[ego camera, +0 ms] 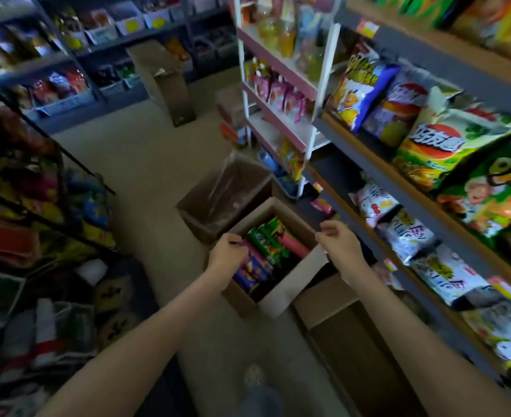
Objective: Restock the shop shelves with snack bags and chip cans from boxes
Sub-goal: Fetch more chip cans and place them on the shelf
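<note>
- The left hand (228, 251) reaches down into an open cardboard box (293, 284) on the floor (145, 164), its fingers curled round the top end of a purple chip can (254, 270).
- The right hand (338, 242) hovers over the box's right edge, just beside the shelf unit. Its fingers are loosely curled and nothing shows in its grasp.
- The purple can lies in the box's left side, packed against green chip cans (266, 239) and a pink can (293, 248) to its right.
- A second cardboard box (218, 203), lined with clear plastic, stands just behind the first, touching or nearly so.
- The grey shelf unit (428, 55) on the right carries snack bags: a lime-and-orange chip bag (437, 145) and a green bag (495, 188) on one level, white bags (404, 236) on the level below.
- A white-and-pink rack (278, 94) of drink pouches and bottles stands past the shelf's far end.
</note>
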`<state>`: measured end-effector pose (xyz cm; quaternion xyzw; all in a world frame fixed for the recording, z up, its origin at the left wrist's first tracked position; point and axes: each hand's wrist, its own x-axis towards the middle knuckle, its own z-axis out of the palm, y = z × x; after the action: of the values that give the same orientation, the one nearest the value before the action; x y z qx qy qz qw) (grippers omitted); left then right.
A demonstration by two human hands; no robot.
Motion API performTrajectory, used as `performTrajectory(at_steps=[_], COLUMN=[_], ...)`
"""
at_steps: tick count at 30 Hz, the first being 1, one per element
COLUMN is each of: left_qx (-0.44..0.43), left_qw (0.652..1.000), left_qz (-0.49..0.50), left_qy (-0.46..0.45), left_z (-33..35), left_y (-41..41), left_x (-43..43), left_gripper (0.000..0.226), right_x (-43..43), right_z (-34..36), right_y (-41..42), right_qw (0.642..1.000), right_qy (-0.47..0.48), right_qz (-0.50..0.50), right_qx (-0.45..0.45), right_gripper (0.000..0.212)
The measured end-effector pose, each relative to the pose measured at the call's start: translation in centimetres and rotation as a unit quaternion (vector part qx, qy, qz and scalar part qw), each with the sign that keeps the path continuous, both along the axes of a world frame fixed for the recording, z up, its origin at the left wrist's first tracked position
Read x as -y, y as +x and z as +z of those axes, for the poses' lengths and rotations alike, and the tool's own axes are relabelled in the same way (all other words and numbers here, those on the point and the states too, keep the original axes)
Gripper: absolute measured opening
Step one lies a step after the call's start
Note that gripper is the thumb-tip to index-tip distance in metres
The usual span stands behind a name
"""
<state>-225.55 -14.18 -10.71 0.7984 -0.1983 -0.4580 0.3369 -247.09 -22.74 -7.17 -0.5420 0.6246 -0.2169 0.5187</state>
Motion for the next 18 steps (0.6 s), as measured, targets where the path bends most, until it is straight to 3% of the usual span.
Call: performTrajectory(at_steps=[4,12,18], left_qx=[0.032,0.009,-0.025], left_qw=[0.999,0.997,0.993], left_qz=[-0.007,-0.011,0.038], left_qy=[0.033,0.077,0.105], left_z=[-2.9,-13.0,-27.0], left_y=[4.3,8.9,10.2], left_x=[1.8,6.2,8.7], left_gripper=[0.027,0.045,0.070], right_x=[2.3,8.5,11.8], right_z=[-3.8,-14.7,-29.1], right_y=[3.3,6.1,10.1], right_qw=[0.998,0.989,0.973], right_qy=[0.056,0.121,0.165], right_qz=[0.000,0.005,0.095], right_qx=[-0.028,-0.087,-0.131], right_gripper=[0.033,0.027,0.064])
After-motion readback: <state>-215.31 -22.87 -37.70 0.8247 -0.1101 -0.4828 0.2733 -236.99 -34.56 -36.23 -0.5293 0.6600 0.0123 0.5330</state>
